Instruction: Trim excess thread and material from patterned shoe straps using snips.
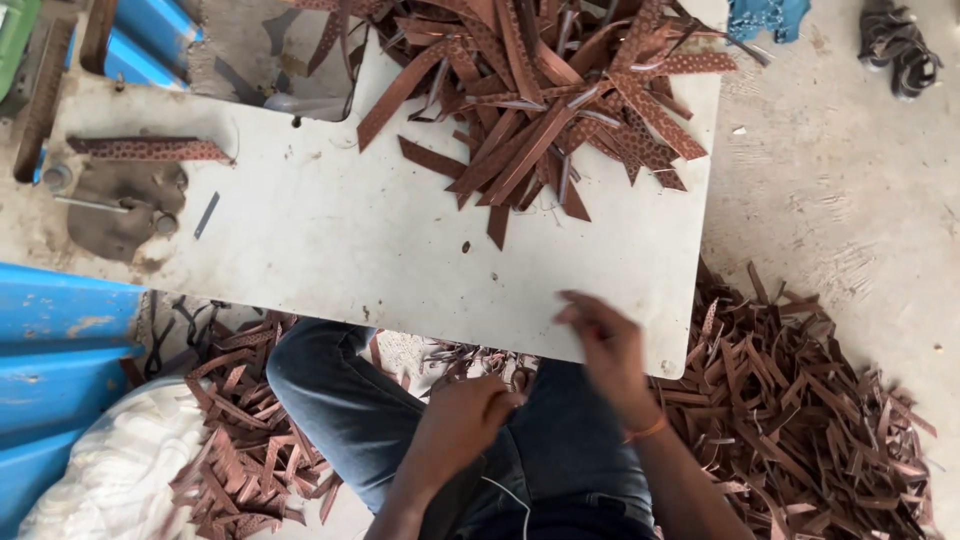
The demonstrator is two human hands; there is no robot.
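My right hand is blurred by motion at the near edge of the white worktable, its fingers spread and nothing visible in them. My left hand rests lower, over my lap in blue jeans, fingers curled; whether it holds anything I cannot tell. A heap of brown leather strips lies on the far part of the table, well beyond both hands.
Brown strip offcuts litter the floor at right and at lower left. A single patterned strip lies at the table's left end. Blue metal panels stand at left, a white sack below them, sandals at top right.
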